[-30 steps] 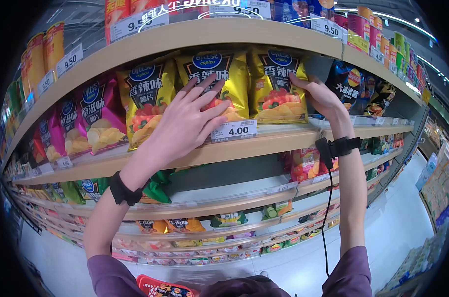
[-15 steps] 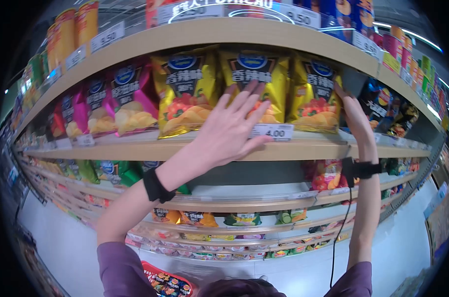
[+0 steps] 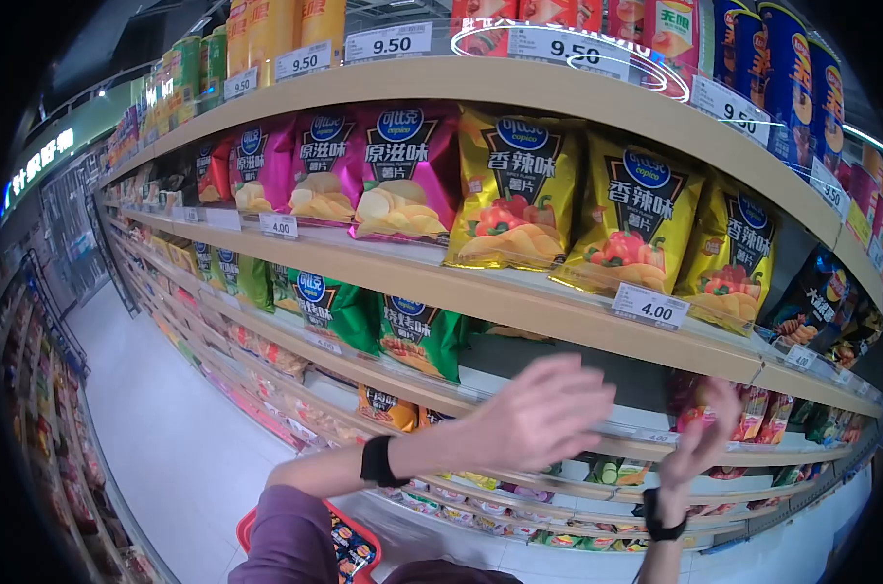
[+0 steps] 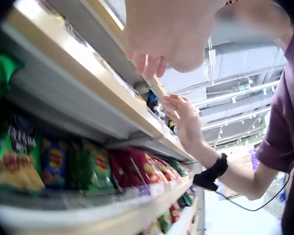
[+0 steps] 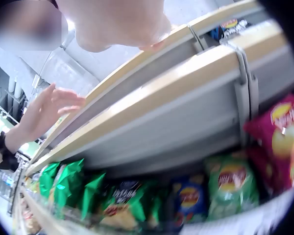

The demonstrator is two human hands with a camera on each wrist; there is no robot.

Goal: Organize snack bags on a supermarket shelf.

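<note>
My left hand (image 3: 548,414) is in the air before the shelves, its fingers loosely extended and holding nothing. To its right my right hand (image 3: 699,438) is raised, fingers slightly bent, blurred and also holding nothing. Above both hands three yellow bags of chips (image 3: 626,219) stand side by side on a shelf, fronts outward, the left one leaning a little. In the left wrist view the right hand (image 4: 183,120) is apart from the shelf edge. The right wrist view shows the left hand (image 5: 46,112) with fingers spread toward the shelves.
Magenta chip bags (image 3: 400,175) stand left of the yellow ones, black bags (image 3: 816,297) to the right. Green bags (image 3: 417,336) sit one shelf lower. Canisters (image 3: 266,39) line the top shelf. A price tag (image 3: 649,307) hangs on the shelf edge. A red basket (image 3: 363,545) with bags is below.
Both hands have come off the yellow chip bags and dropped lower, away from the shelf. The head view has turned left. The yellow bags now show uncovered.
</note>
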